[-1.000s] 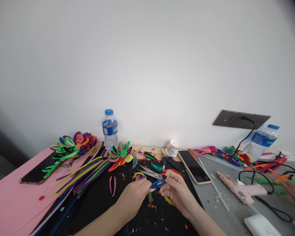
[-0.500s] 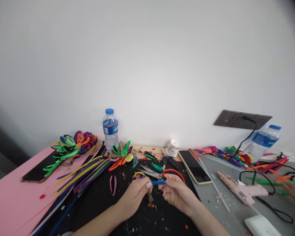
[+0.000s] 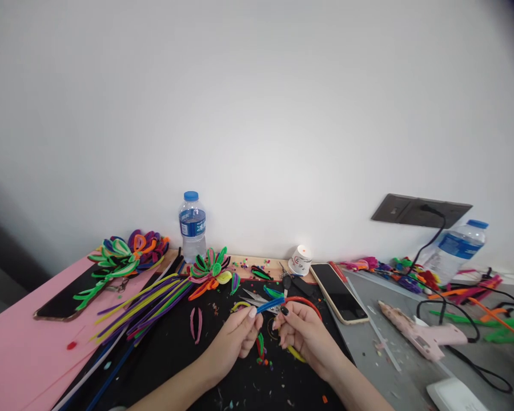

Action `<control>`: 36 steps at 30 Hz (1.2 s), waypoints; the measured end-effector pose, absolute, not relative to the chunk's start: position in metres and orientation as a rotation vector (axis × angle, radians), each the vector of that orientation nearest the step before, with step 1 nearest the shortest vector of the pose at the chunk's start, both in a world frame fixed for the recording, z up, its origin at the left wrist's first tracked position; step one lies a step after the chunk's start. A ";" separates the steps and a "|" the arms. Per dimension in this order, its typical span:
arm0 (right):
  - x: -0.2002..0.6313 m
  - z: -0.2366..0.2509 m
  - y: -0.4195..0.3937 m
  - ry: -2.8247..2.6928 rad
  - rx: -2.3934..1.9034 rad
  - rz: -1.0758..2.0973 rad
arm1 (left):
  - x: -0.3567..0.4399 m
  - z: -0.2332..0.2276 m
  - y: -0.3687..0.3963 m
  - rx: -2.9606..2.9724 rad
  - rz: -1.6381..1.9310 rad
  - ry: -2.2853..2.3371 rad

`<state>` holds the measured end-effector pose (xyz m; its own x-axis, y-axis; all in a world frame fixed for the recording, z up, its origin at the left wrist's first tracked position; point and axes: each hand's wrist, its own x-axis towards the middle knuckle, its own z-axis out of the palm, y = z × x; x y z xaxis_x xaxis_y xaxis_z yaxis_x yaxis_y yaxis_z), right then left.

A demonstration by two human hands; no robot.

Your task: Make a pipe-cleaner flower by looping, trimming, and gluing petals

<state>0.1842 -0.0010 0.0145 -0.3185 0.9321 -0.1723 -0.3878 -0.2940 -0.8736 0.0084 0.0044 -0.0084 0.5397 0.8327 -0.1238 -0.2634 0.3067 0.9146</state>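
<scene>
My left hand is closed, pinching a short bent blue pipe cleaner between thumb and finger. The free end of that piece points up to the right. Just below this end is my right hand, its fingers loosely curled and slightly apart, with nothing visible in them. Red-handled scissors lie behind both hands, their blades partly covered by the blue piece. A green and red pipe cleaner piece lies between the hands on the black mat. A pink loop lies left of my left hand.
Long pipe cleaners and a pipe-cleaner flower lie to the left. A water bottle, paper cup and phone stand or lie behind. A pink glue gun with its cord is at right.
My right hand has let go of the blue pipe cleaner and sits slightly lower. The piece, held in my left hand, now tilts up to the right. Another person's hand at far right has moved toward the edge.
</scene>
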 end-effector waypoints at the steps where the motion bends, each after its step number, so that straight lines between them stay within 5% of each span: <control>1: 0.183 0.014 -0.001 -0.975 -0.895 1.739 | 0.009 -0.009 0.005 0.978 0.798 0.668; 36: 0.175 0.009 -0.009 -1.258 -1.203 1.269 | 0.010 -0.004 0.003 0.758 0.557 0.574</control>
